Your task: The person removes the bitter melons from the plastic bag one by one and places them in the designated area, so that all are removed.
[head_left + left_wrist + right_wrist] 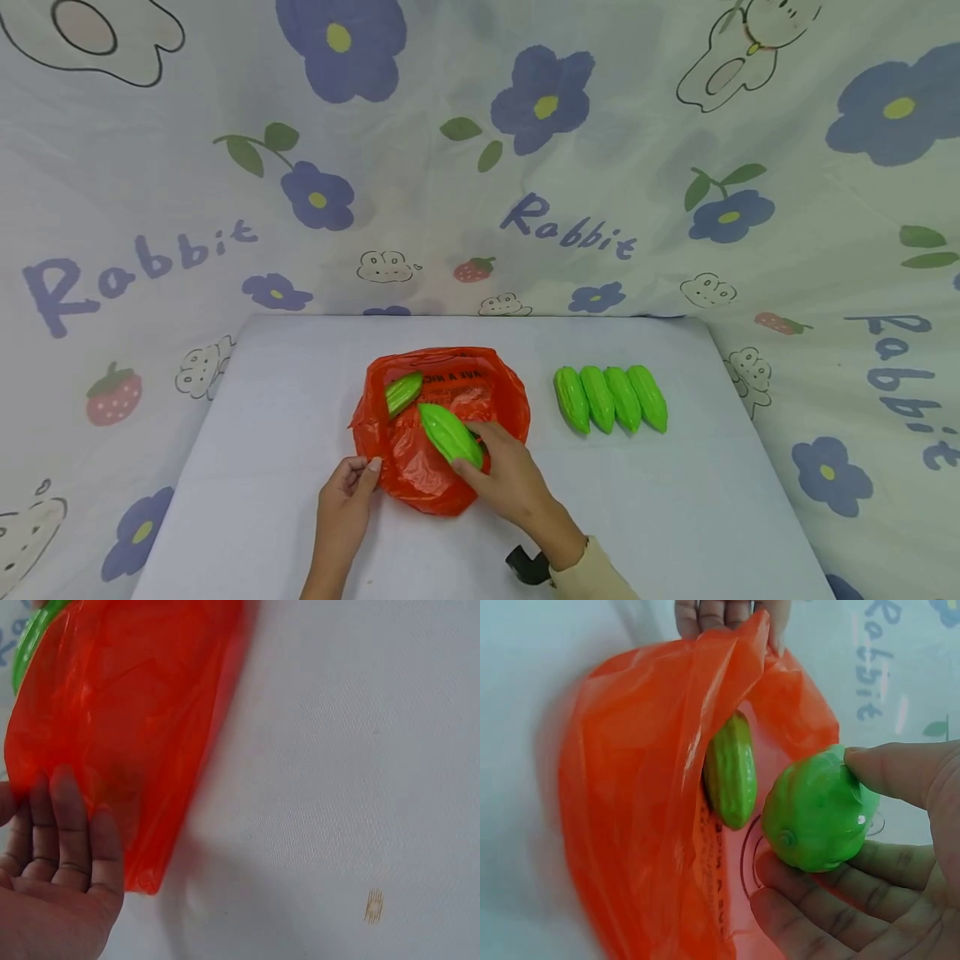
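Note:
An orange plastic bag (pixel 420 475) lies at the middle of the white table (pixel 285 392), its mouth toward me. One green ridged gourd (pixel 403 392) lies inside it, also seen in the right wrist view as the gourd in the bag (pixel 731 780). My right hand (pixel 467 450) grips a second green gourd (pixel 448 433) over the bag's mouth, thumb on one side and fingers (pixel 817 915) under it. My left hand (pixel 363 468) pinches the bag's near-left edge and holds it lifted; its fingers (pixel 67 825) lie along the orange film (pixel 127 712).
Several more green gourds (pixel 611 398) lie in a row on the table, right of the bag. A flower-and-rabbit printed cloth (pixel 525 167) hangs behind and around the table. A black strap (pixel 528 567) sits at my right wrist.

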`<state>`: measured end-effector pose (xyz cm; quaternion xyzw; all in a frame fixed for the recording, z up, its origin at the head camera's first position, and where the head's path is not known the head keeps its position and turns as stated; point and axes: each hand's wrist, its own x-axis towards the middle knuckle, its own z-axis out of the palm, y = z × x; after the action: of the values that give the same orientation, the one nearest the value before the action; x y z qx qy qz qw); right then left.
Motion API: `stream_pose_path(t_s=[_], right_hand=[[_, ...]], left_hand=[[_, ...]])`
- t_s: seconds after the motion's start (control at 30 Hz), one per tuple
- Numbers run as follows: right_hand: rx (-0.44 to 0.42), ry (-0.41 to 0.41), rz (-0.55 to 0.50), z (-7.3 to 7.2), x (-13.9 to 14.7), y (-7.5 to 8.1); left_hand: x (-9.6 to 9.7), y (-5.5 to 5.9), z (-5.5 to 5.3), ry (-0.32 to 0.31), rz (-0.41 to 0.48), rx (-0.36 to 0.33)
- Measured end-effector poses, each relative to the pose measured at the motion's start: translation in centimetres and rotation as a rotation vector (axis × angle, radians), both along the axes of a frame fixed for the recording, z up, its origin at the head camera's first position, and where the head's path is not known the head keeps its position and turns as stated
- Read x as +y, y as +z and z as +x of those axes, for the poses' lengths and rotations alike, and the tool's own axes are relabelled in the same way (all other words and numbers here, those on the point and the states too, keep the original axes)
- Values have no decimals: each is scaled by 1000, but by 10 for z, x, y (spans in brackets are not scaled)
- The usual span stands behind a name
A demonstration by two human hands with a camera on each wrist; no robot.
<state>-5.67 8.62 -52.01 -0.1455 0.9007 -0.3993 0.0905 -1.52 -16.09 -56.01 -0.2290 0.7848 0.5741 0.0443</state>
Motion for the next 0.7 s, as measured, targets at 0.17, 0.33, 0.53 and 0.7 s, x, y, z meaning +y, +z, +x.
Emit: stream_pose_path(t_s=[0.17,0.33,0.53,0.7], right_hand=[[34,-20,-21,4,12,-2],[47,-47,-48,6,23,-5],[37,-53,-107,7,34,-6],[14,-45,-190,9,42,-7]], left_hand=[[-2,2,0,-3,-19,-22],[-1,2,0,-5,-17,-39],[0,2,-1,-9,-6,-43],[-1,0,0,-4,-18,-28]])
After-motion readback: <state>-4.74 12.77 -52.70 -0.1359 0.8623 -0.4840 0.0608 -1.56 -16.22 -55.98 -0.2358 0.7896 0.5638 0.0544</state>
